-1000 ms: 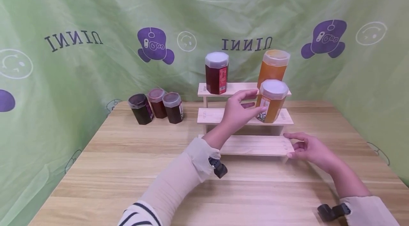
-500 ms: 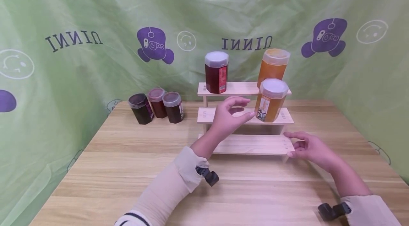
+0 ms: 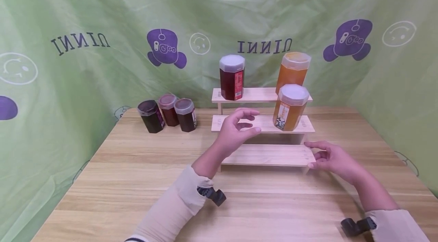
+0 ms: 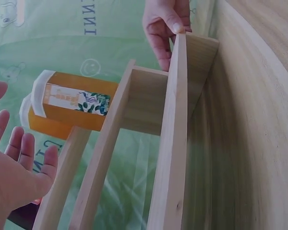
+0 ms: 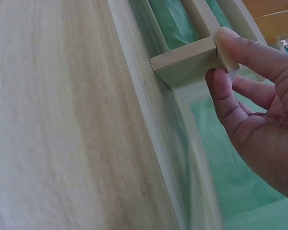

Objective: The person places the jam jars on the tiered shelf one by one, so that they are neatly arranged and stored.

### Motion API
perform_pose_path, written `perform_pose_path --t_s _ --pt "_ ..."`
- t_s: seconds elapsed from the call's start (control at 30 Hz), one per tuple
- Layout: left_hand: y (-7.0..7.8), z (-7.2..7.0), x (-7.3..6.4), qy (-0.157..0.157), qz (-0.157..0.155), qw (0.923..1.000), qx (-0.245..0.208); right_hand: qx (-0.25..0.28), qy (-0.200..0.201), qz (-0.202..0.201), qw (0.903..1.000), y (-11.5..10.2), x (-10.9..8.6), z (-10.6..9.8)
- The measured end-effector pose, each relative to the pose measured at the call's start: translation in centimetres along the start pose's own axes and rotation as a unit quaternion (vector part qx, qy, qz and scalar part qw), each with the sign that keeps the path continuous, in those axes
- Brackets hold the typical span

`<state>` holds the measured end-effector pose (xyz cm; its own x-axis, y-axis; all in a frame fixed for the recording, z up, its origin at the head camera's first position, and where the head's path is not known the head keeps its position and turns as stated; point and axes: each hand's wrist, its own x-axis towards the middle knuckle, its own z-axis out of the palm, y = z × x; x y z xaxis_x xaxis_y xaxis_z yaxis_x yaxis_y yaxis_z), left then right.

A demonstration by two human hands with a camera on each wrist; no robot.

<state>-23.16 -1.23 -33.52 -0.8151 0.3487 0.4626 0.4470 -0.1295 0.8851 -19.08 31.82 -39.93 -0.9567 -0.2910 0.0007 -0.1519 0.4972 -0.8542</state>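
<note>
A wooden three-step rack point(image 3: 263, 154) stands on the table. On its middle step, at the right, sits an orange jar point(image 3: 291, 110) with a white lid; the left wrist view shows the label of that orange jar point(image 4: 79, 98). My left hand point(image 3: 234, 133) hovers in front of the middle step, left of the jar, fingers loosely bent and holding nothing. At the right end of the bottom step my right hand point(image 3: 330, 160) pinches the board's corner between thumb and fingers, and the right wrist view shows this right hand point(image 5: 259, 96) close up.
The top step bears a dark red jar point(image 3: 232, 80) at the left and another orange jar point(image 3: 293, 70) at the right. Left of the rack, three dark jars point(image 3: 153, 120) stand together on the wooden table point(image 3: 137, 181). A green printed cloth point(image 3: 130, 2) hangs behind.
My left hand has drawn away from the orange jar on the middle step, moving left and down. The jar stays in place. My right hand keeps its hold on the rack.
</note>
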Motion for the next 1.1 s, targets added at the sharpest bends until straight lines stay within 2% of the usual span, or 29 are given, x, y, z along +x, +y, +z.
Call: perform_pose_path --t_s 0.6,1.1 --pt "0.8 -2.1 -2.3 -0.001 0.046 0.9984 -0.031 0.016 -0.004 0.011 0.9998 -0.1 -0.1 0.2" --pt "1.1 -4.3 -3.6 0.011 0.041 0.999 -0.018 0.006 -0.001 0.021 0.9998 -0.1 0.0 0.1"
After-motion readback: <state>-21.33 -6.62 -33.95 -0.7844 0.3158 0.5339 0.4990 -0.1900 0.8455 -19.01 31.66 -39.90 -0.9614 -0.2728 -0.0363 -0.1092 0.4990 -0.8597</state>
